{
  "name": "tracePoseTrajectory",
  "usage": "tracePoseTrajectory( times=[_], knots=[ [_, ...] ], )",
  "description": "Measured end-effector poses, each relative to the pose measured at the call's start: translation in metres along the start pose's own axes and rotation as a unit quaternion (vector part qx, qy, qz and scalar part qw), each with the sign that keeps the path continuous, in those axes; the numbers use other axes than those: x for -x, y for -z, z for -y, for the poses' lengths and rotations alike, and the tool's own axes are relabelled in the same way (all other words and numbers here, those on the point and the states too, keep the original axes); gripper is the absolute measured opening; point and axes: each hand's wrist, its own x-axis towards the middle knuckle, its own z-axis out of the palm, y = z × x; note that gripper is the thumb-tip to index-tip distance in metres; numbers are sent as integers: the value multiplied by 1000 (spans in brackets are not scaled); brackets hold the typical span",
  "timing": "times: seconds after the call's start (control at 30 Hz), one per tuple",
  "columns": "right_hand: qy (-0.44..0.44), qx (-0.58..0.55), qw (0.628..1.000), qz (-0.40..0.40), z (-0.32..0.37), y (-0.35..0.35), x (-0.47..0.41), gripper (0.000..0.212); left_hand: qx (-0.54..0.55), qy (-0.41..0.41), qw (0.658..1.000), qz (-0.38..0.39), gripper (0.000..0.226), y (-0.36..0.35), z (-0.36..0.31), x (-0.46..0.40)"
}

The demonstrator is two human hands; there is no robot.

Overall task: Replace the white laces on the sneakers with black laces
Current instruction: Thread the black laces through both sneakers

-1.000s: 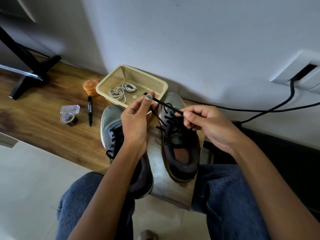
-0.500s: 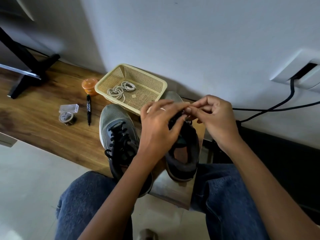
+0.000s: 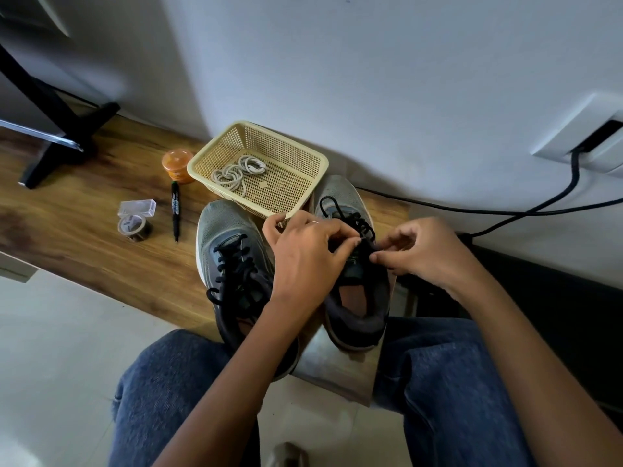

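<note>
Two grey sneakers stand on the wooden bench. The left sneaker [image 3: 232, 261] carries a black lace threaded through its eyelets. Over the tongue of the right sneaker [image 3: 357, 298], my left hand [image 3: 306, 254] and my right hand [image 3: 424, 254] each pinch part of the black lace [image 3: 357, 220]. A loop of that lace lies loose on the toe. The white laces [image 3: 236, 171] lie coiled in the yellow basket [image 3: 303, 183] behind the shoes.
An orange jar [image 3: 175, 165], a black marker [image 3: 175, 210] and a roll of tape [image 3: 133, 227] with a clear case lie left of the shoes. A black stand foot [image 3: 67, 139] is at the far left. A black cable [image 3: 505, 210] runs along the wall on the right.
My left hand came down from holding the lace end up near the basket and now meets my right hand over the right sneaker's tongue. The lace lies slack on the toe.
</note>
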Motion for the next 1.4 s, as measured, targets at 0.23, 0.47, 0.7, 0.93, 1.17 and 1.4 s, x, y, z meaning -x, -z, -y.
tracePoseTrajectory(
  times=[0.23,0.47,0.7,0.93,1.17,1.4],
  knots=[
    [-48,-45,998,-19,-1,1,-1,17,-24,12,999,33,11,-12,-4,7],
    [-63,-125,990,0,0,3,-1,12,-25,13,999,15,9,-22,-9,10],
    [-34,-98,995,-4,-3,2,-2,17,-26,-6,1000,15,9,-25,-8,11],
    [-21,-80,997,-4,-3,3,0,14,14,1,1000,15,11,-28,-6,11],
    [-21,-76,997,-4,-4,3,-1,12,14,-1,1000,13,13,-30,-7,12],
    [-45,-116,992,-16,-2,4,1,15,29,3,999,29,7,-26,-7,10]
  ],
)
